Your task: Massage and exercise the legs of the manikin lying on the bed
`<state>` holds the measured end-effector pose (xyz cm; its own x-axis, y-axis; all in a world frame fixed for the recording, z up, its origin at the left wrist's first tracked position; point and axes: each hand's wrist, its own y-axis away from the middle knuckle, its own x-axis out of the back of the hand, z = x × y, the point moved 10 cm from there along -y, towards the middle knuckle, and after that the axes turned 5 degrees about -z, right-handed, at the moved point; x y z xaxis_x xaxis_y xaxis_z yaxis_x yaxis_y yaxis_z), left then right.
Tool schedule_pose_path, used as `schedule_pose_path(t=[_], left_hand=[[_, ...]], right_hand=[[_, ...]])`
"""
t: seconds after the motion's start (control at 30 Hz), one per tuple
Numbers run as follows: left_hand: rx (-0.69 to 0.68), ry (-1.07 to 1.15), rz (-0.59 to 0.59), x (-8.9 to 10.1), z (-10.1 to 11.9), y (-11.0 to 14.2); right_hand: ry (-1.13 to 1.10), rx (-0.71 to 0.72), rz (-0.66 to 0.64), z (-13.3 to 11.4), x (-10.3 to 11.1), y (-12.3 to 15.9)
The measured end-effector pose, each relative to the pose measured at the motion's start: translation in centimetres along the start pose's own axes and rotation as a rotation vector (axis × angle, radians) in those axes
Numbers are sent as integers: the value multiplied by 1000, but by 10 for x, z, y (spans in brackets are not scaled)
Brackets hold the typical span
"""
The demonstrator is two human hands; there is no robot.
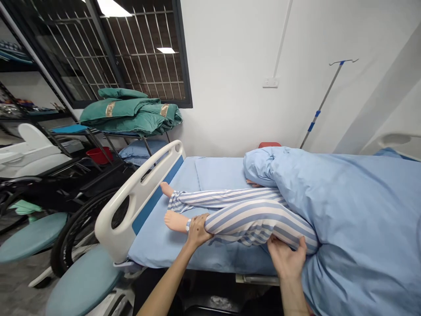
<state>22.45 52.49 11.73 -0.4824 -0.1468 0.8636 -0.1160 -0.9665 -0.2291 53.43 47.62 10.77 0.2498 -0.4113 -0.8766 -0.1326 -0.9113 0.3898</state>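
Note:
A patient manikin in blue-and-white striped pyjamas lies on a hospital bed, its upper body under a light blue duvet [355,219]. My left hand [198,231] grips the near leg [250,220] just above the bare foot [174,220], where a white ankle band [188,225] shows. My right hand [286,259] holds the same leg from below, near the bent knee. The far leg [223,197] lies straight on the blue sheet [210,254], apart from both hands. The manikin's head and chest are hidden.
A white bed rail [138,193] stands at the foot end, with a wheelchair [82,232] beyond it. Folded green blankets [128,112] sit on a rack by the barred window. A drip stand [324,90] rises behind the bed.

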Motion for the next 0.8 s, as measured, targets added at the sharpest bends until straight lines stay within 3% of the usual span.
schedule_pose_path(t=[0.2,0.4,0.6,0.8], left_hand=[[-85,-41,26,16,0,-2],[-97,-146,9,33,-23,9],[-163,-388,19,67,-50,28],[-372,-596,103,97,-52,41]], right_hand=[[10,-21,43,3,17,-6],[45,-12,38,20,27,-5],[68,-52,-56,54,45,-17],[49,-115,-78,96,77,-36]])
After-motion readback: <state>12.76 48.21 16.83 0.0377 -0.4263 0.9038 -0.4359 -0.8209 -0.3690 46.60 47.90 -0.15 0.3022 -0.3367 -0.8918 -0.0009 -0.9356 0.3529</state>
